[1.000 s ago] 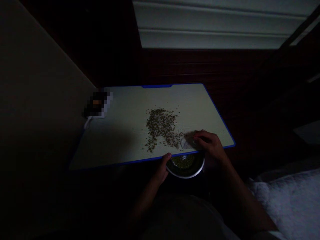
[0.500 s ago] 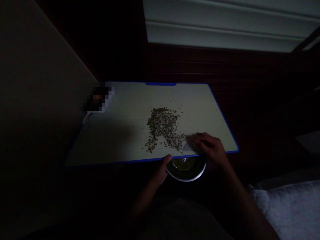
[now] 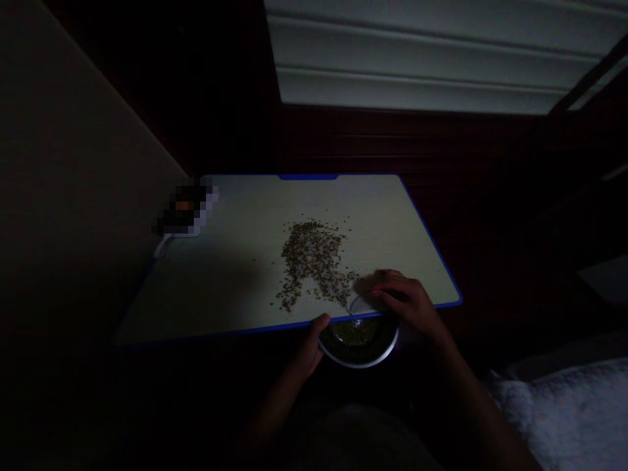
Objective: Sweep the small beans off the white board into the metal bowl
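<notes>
A pale board with a blue rim (image 3: 235,288) lies in front of me in dim light, with a heap of small greenish grains (image 3: 310,261) spread on it. Just below its near edge my left hand (image 3: 310,345) grips the rim of a round metal bowl (image 3: 387,350) that holds more of the grains. My right hand (image 3: 409,304) rests on the board's near edge with curled fingers on a small pale card-like piece (image 3: 360,304), right next to the grains and above the bowl.
A blurred dark object (image 3: 184,209) with a white cable sits at the board's far left corner. A beige wall runs along the left. White slatted panels (image 3: 417,59) are behind. Pale bedding (image 3: 559,412) lies at the lower right.
My right hand with the pale piece has slid slightly toward the board's near edge over the bowl. The view shifted a little; the left hand keeps its hold on the bowl.
</notes>
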Demonstrator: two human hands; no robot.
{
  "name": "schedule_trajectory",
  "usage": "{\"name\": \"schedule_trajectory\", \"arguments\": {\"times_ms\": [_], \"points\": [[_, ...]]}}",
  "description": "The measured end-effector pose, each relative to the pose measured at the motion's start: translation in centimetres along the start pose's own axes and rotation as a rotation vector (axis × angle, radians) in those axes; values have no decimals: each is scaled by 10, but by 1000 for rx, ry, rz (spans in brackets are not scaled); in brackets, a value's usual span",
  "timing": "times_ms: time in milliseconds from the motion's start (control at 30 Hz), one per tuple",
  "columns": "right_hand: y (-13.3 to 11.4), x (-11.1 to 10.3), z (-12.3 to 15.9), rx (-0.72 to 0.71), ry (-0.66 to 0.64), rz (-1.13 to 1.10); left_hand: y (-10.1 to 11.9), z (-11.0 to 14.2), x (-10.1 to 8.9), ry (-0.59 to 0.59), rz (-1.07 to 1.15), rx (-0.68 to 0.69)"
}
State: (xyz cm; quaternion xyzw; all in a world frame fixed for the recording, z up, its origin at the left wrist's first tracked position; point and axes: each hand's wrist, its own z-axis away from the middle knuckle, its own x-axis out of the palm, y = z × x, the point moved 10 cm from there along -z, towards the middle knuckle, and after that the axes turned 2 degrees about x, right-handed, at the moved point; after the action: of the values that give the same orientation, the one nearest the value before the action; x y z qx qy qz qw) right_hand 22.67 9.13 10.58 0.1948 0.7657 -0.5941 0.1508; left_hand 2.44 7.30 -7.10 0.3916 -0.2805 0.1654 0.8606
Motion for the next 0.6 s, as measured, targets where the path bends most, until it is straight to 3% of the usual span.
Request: {"name": "schedule_trajectory", "arguments": {"times_ms": [200,433,600], "points": [[5,-9,1,62,63,-31,-1,1,-4,29,25,-1],[22,-34,12,222,349,34,0,3,-9,55,21,0],[20,-32,9,247,371,83,0,4,-15,90,24,23]]}}
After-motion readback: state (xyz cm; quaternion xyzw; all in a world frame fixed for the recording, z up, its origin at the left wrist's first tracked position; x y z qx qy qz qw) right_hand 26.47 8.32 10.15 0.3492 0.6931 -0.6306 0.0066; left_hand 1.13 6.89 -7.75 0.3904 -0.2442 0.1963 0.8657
